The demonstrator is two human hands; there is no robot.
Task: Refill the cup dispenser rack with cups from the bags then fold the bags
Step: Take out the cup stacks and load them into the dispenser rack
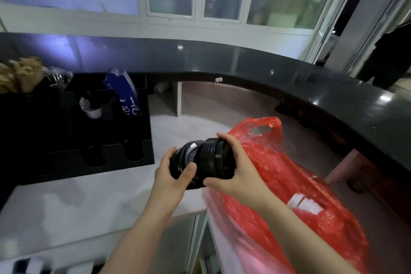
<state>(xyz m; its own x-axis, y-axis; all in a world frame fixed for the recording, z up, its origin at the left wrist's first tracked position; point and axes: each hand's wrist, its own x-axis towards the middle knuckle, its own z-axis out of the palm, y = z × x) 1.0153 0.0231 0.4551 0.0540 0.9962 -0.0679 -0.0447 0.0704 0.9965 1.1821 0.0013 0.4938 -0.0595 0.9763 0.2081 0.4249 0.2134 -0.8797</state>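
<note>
- White marble-look surface (93, 204) fills the near ground, running from seven o'clock toward the centre.
- Just above its edge, both hands hold a black stack of lids or cups (203, 162) lying on its side; which of the two it is, I cannot tell.
- Left hand (171, 176) wraps the stack's left end, thumb curled over the front; right hand (233, 169) clamps the right end, fingers (224, 138) hooked over the top.
- Red plastic bag (289, 187) lies open at four o'clock, touching the right wrist.
- Black dispenser rack (89, 131) sits at ten o'clock, well apart from the stack, a blue sleeve (124, 93) poking out.
- Risk, as I judge it: the left section looks tilted off the rest, so the stack could split and spill during the carry to the rack.
</note>
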